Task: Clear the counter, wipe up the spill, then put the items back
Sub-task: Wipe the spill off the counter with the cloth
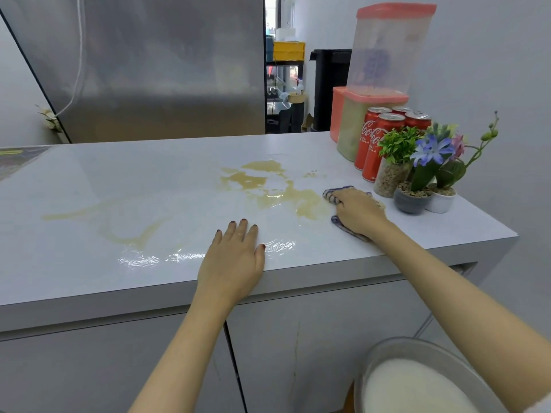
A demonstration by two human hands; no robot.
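Note:
A tan spill [277, 189] spreads over the middle of the white counter [89, 180], with thinner streaks [131, 231] trailing to the left. My right hand [357, 211] presses a blue-and-white checked cloth [331, 194] flat at the spill's right edge. My left hand [235, 254] lies palm down, fingers spread, on the counter near its front edge, holding nothing. Pushed to the back right stand several red cola cans [372, 144], small potted plants [417, 171] and stacked pink-lidded containers [387, 52].
A steel fridge [149, 64] rises behind the counter. A metal bin with a white liner [417, 383] sits on the floor at the lower right. The counter's right end stops at about [515, 234], next to a grey wall.

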